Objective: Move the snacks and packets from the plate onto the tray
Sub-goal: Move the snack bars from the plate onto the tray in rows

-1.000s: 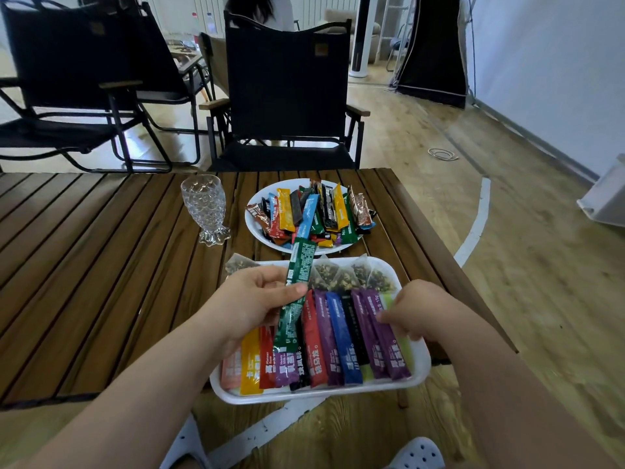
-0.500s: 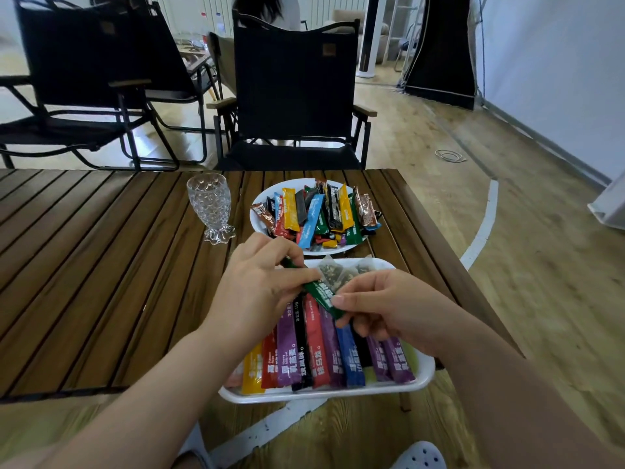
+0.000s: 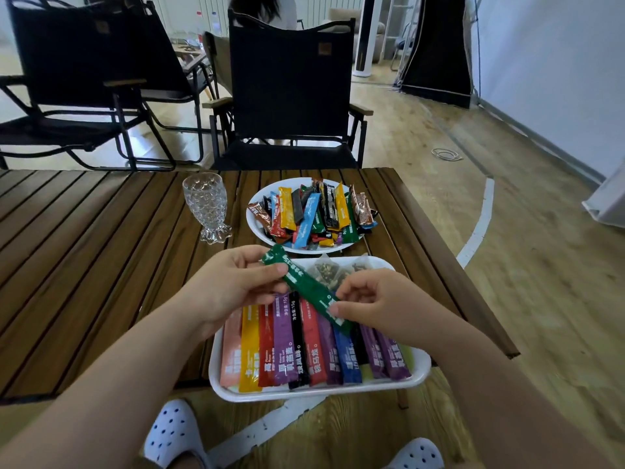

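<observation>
A long green stick packet (image 3: 306, 287) hangs slantwise above the white tray (image 3: 318, 392). My left hand (image 3: 233, 286) pinches its upper end. My right hand (image 3: 375, 301) pinches its lower end. Under it the tray holds a row of several coloured stick packets (image 3: 304, 350) lying side by side, with clear packets of dried mix (image 3: 329, 272) at the tray's far end. Beyond the tray stands a round white plate (image 3: 252, 220) heaped with several more stick packets and snacks (image 3: 314, 213).
A textured drinking glass (image 3: 206, 206) stands left of the plate on the slatted wooden table (image 3: 84, 265). The tray overhangs the table's near edge. Black folding chairs (image 3: 291, 96) stand behind the table. My white clogs (image 3: 172, 434) show below.
The green packet was upright in my left hand alone over the tray. My right hand left the purple packets and took its lower end, so it now lies slanted between both hands.
</observation>
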Tool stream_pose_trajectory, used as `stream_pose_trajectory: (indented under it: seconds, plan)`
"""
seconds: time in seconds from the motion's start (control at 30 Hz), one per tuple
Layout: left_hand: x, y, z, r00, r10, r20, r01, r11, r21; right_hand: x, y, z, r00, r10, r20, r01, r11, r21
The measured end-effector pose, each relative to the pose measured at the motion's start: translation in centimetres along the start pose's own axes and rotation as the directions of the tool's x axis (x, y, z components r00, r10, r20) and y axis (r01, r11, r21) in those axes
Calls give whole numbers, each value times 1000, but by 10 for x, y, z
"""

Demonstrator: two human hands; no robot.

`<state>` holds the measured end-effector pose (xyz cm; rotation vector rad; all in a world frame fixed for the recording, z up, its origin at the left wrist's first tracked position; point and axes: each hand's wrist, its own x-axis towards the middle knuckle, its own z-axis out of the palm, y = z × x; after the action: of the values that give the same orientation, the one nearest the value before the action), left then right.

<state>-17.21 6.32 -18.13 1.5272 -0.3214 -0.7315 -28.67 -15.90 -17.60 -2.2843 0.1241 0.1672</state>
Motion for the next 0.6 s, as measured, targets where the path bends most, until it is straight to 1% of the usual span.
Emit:
stream_pose_trajectory:
  seconds: [0.07, 0.13, 0.2, 0.33, 0.4, 0.47, 0.53, 0.6]
  plan:
    - [-1, -4, 9, 998, -6, 55, 5, 1000, 19, 0, -4, 5, 1000, -5, 13, 4, 998, 55]
    - [-3, -4, 19, 997, 3, 82, -5, 1000, 19, 0, -8, 8, 1000, -22, 22, 21, 999, 45]
    - [-1, -5, 25, 999, 21, 33, -22, 999, 26, -1, -11, 8, 999, -15, 30, 14, 999, 32]
    - [2, -12, 31, 990, 69, -124, -66, 997, 26, 0, -15, 5, 997, 43, 57, -46, 997, 59]
    - [2, -16, 34, 984, 85, -155, -80, 996, 39, 1, -18, 4, 994, 86, 61, -88, 996, 33]
    - [2, -16, 34, 988, 49, -146, -45, 998, 33, 1, -15, -1, 985, 156, 72, -157, 988, 2]
    - [1, -15, 32, 993, -36, -109, 38, 999, 23, -2, -6, -11, 964, 251, 85, -249, 968, -29]
    - [2, -14, 30, 987, -131, -94, 132, 991, 0, -7, 8, -25, 941, 337, 28, -336, 941, -51]
